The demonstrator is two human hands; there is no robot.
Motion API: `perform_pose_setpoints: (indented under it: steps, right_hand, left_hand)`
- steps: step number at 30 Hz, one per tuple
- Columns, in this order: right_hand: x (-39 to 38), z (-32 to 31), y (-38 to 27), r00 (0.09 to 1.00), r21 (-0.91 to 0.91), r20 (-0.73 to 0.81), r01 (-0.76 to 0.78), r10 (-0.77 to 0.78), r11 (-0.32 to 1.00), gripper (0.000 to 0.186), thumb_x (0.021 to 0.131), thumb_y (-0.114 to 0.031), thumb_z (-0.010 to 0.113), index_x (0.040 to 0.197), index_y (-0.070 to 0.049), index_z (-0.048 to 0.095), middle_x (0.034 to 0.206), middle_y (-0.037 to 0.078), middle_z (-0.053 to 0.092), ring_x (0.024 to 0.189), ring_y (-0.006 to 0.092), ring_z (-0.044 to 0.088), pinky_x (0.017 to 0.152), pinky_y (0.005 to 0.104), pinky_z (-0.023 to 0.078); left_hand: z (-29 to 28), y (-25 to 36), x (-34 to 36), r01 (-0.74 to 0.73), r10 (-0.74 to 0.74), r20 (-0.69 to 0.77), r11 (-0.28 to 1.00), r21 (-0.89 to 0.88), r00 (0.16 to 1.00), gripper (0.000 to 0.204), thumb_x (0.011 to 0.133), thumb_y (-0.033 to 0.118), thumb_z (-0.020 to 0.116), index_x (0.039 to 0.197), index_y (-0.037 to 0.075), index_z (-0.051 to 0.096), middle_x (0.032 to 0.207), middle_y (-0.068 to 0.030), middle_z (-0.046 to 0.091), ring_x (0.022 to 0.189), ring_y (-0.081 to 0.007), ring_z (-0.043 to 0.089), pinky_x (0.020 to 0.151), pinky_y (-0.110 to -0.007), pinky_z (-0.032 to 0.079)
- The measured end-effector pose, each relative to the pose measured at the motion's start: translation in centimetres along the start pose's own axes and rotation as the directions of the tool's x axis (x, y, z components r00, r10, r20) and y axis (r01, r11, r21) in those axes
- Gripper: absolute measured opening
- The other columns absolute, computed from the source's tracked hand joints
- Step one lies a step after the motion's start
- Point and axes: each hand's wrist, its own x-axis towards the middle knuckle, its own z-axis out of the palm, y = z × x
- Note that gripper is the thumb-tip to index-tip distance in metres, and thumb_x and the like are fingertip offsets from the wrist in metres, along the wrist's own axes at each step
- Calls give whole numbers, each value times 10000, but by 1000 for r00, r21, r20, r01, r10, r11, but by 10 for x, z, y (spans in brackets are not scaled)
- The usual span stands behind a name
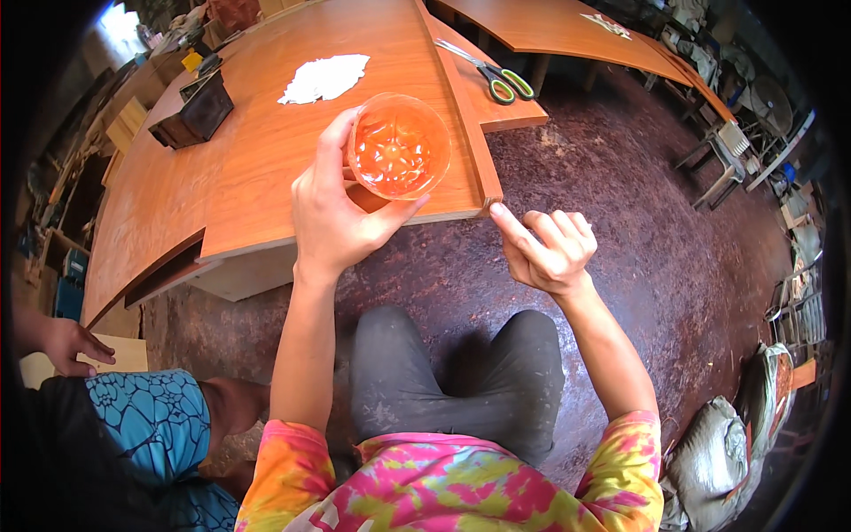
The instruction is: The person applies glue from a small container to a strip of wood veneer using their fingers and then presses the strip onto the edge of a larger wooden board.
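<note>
Your left hand (332, 208) grips an orange translucent cup (399, 146) above a wood-coloured table (257, 186).
To its right, your right hand (551, 253) is loosely uncurled, index finger extended at the table's near corner. Scissors (501, 84) with black-and-green handles lie beyond that hand, a white scrap (325, 78) ahead of your left, and a black box (195, 111) farther out to its left.

Downward fisheye view from head, near the hands (335, 220)
</note>
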Motion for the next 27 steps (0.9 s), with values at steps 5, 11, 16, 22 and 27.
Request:
perform_pose_setpoints:
  steps: [5,11,16,22,27]
  right_hand:
    - [-2,14,6,999,-65,-50,13,-16,998,612,677,-206,770,1276,-329,777,711,-68,468,562,104,404,552,281,319]
    - [17,11,21,990,-173,-85,97,-112,980,615,673,-201,748,1268,-352,779,730,-70,493,571,106,412,559,270,315]
    - [21,1,15,990,-72,-116,69,-77,995,568,676,-161,735,1221,-302,806,769,-65,564,566,110,426,554,285,317]
    - [4,13,8,998,-63,-12,57,-57,996,599,649,-163,765,1235,-281,796,788,-40,570,566,118,433,560,289,330]
    - [8,21,11,996,-79,-20,83,-85,993,657,649,-202,755,1294,-324,770,784,-52,543,563,115,413,554,288,322]
  left_hand:
    - [2,-5,-1,9,-9,-3,1000,3,1000,874,698,279,958,1411,29,519,1196,-172,745,1030,-284,775,860,-387,646]
    - [3,-12,0,32,-32,-1,999,-32,999,881,685,281,963,1406,31,523,1203,-170,743,1026,-285,776,864,-388,644]
    - [-3,-10,-2,140,-137,57,989,-54,989,933,702,227,955,1472,9,475,1271,-176,721,1186,-285,720,1015,-388,572]
    - [0,-13,1,125,-122,52,990,-67,991,927,701,215,952,1469,8,477,1270,-178,721,1190,-285,717,1020,-387,571]
    - [2,-20,3,22,-23,-15,999,-41,1000,880,679,289,965,1402,43,529,1173,-168,746,1027,-295,773,860,-392,643]
